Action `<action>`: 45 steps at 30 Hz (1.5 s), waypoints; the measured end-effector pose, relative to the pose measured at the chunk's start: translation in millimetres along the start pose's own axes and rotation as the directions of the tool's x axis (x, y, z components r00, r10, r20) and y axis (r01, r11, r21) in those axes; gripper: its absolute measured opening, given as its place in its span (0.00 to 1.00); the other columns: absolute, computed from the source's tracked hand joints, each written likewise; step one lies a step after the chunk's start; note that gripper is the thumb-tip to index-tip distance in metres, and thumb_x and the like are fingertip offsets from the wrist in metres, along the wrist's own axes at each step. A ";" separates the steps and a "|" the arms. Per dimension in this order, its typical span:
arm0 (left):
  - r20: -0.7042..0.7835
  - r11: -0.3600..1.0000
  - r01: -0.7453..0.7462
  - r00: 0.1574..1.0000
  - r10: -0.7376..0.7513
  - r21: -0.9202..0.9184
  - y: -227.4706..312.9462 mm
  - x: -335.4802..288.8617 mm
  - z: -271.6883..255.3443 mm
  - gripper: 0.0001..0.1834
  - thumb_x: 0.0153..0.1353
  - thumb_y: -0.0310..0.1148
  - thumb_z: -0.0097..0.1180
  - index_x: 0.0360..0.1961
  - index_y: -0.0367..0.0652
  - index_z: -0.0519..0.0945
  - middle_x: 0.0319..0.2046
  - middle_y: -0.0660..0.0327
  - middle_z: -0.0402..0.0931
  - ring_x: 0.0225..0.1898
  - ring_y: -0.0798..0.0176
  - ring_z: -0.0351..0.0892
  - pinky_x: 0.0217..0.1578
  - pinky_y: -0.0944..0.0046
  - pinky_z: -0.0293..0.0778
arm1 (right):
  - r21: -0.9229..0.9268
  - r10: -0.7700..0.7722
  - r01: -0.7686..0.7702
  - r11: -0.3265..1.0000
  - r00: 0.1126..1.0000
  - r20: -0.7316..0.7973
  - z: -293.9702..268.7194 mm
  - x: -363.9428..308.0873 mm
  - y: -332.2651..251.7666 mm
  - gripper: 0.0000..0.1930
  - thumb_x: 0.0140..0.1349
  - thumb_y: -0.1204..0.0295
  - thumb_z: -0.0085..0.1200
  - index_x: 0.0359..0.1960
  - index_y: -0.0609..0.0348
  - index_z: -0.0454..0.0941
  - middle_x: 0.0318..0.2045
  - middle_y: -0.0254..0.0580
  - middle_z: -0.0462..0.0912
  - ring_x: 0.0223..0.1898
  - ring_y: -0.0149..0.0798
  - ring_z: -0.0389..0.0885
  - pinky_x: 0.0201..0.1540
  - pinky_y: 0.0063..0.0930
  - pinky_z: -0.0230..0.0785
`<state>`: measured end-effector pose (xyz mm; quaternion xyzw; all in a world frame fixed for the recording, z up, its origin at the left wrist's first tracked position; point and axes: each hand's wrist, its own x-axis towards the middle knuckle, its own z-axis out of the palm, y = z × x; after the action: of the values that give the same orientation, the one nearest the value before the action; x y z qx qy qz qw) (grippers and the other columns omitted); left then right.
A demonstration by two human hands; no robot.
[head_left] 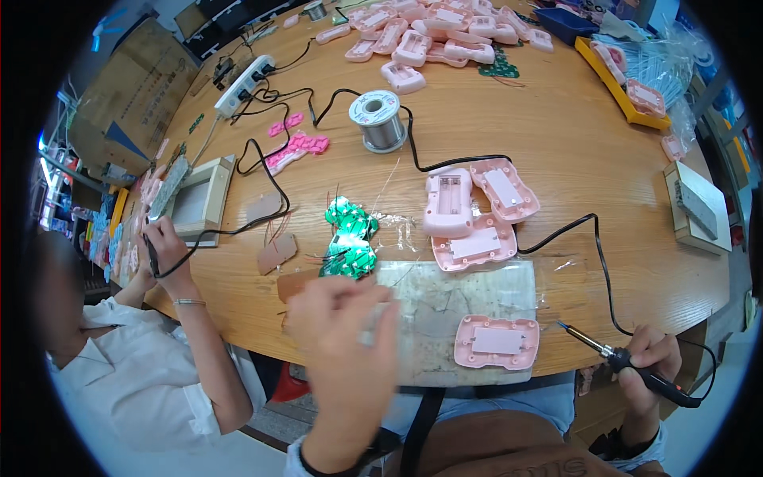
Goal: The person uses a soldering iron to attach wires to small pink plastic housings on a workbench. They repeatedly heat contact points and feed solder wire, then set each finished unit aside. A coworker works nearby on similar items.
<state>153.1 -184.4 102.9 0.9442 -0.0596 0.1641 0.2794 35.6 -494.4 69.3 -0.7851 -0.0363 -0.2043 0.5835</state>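
Head view. Left hand [343, 342]: blurred, fingers part-curled; contents, I cannot tell. Green circuit boards [350, 232]: on the worktop [580, 131], just beyond this nearer hand, long axis running roughly fore-and-aft; glossy, lobed, thinly wired. Right hand [653, 359]: closed around a black-handled soldering iron [617, 359].

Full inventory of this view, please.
Work mat: one, pale grey, near edge
Soldering iron: one, black handle, right of mat
Lone housing: one, pink, on mat
Other housings: many, pink, beyond mat
Circuit boards: uncounted, green, mat's far left corner
Solder spool: one, silver, upper middle
Moulded pieces: at least two, magenta, left of spool
Power strip: one, white, upper left
Carton: one, brown, far left
Trays: two, yellow and blue, upper right
Table: one, brown, throughout
Coworker: one, white shirt, left
Left hand: one, blurred, mat's left edge
Right hand: one, around soldering iron
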 end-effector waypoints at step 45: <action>0.221 0.837 -0.020 0.961 0.168 -0.547 60.5 -29.9 -8.3 0.06 0.52 0.21 0.66 0.32 0.34 0.84 0.29 0.55 0.80 0.28 0.62 0.77 0.29 0.68 0.71 | 0.109 -0.207 0.187 0.976 0.953 0.220 63.3 53.4 -32.6 0.23 0.57 0.70 0.66 0.54 0.63 0.75 0.30 0.48 0.83 0.20 0.31 0.78 0.20 0.18 0.67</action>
<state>110.4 -229.9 129.9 0.8364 -0.1861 0.0291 0.5147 92.4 -434.8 103.2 -0.7697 -0.1909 -0.1673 0.5857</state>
